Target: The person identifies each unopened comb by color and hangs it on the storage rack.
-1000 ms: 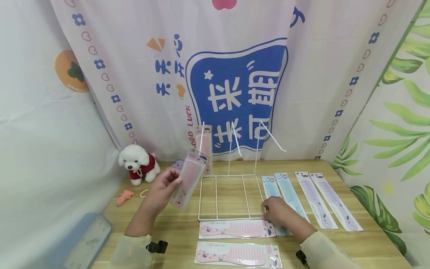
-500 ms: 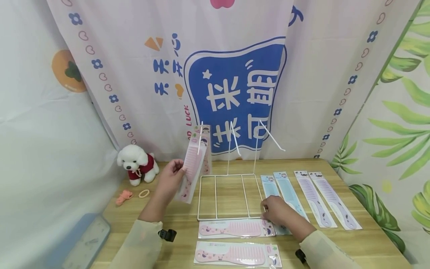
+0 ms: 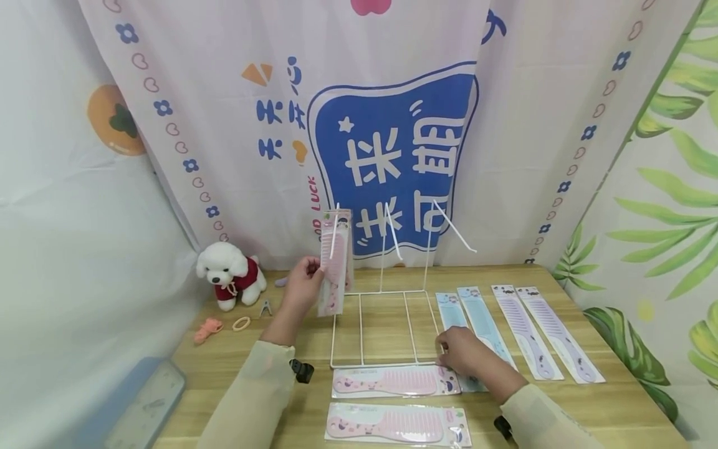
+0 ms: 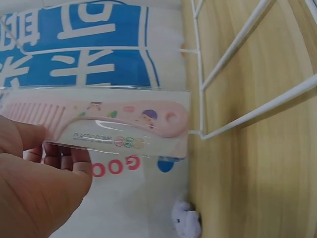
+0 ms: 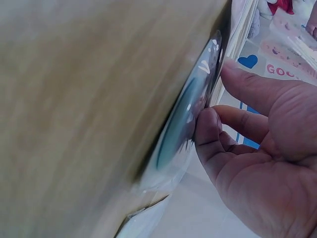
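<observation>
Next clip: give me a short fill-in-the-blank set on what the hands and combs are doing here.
1. The left hand holds a packaged comb coloured ____.
2. That comb is at the wire rack's ____ hook.
3. The right hand rests on a ____ comb packet on the table.
4. Two pink combs lie flat ____ the rack's base.

Missing words: pink; leftmost; blue; in front of

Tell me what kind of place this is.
Probably a makeshift tabletop set, not a shop: printed curtains hang around a wooden table holding a white wire display rack and packaged combs.
</observation>
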